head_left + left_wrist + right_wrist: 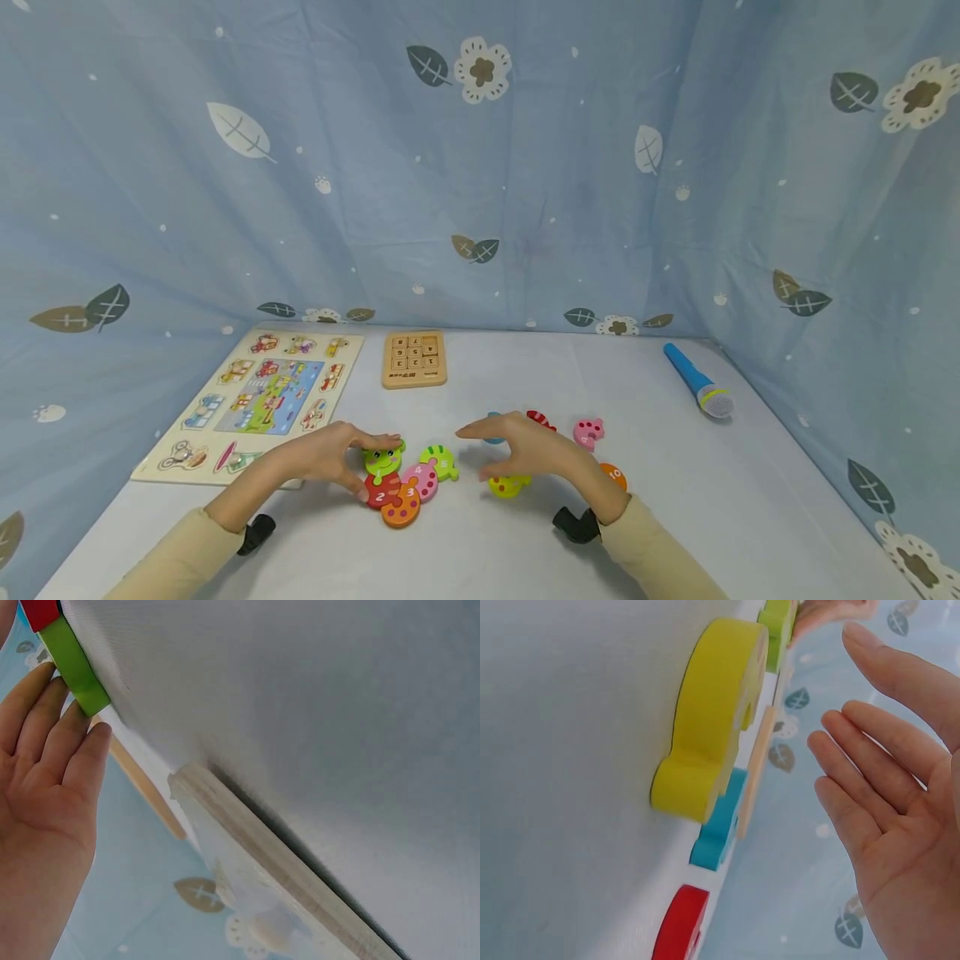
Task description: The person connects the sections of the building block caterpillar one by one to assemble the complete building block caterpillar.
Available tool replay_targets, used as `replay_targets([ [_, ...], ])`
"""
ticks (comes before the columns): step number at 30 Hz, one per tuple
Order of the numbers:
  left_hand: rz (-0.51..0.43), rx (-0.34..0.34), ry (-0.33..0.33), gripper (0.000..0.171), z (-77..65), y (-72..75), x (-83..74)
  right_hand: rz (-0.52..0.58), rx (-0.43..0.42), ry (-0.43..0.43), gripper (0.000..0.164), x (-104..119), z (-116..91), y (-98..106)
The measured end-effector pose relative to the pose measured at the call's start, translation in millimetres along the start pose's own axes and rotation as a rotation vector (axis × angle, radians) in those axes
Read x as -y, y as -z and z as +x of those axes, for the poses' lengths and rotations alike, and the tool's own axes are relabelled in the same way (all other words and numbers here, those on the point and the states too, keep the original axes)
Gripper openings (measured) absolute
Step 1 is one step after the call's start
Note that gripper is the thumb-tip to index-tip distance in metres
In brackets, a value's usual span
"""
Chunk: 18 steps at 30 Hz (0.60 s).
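Observation:
A row of joined number puzzle pieces lies on the table: a green smiling head point(385, 462), red 2 point(378, 493), orange 3 point(401, 510), pink 4 point(424, 481) and light green 5 point(441, 460). My left hand point(322, 454) touches its left side, fingertips at the head and thumb beside the red piece. In the left wrist view those fingers lie straight along the head's green edge point(75, 667). Over a loose yellow piece point(507, 487) hovers my right hand point(542, 450), its fingers extended and holding nothing. It partly covers a blue piece point(492, 415).
Loose red striped point(542, 419), pink point(588, 432) and orange 10 point(615, 476) pieces lie around the right hand. At left is a picture puzzle board point(202, 446). A wooden number slide puzzle point(415, 360) lies farther back, and a blue toy microphone point(696, 379) at right.

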State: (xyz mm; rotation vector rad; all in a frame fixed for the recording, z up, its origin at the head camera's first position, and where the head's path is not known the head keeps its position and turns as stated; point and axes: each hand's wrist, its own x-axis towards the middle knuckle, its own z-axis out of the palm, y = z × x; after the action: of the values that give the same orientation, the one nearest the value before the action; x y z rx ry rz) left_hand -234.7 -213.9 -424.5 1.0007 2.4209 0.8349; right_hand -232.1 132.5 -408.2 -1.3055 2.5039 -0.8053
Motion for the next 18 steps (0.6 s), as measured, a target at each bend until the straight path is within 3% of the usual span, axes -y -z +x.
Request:
replay_targets([
  [11, -0.001, -0.002, 0.006, 0.077, 0.1, -1.0, 2.3, -0.007, -0.059, -0.077, 0.057, 0, -26, 11],
  [18, -0.009, 0.0, 0.0, 0.077, 0.3, -0.7, 3.5, 0.052, -0.103, -0.081, 0.056, -8, -44, 16],
])
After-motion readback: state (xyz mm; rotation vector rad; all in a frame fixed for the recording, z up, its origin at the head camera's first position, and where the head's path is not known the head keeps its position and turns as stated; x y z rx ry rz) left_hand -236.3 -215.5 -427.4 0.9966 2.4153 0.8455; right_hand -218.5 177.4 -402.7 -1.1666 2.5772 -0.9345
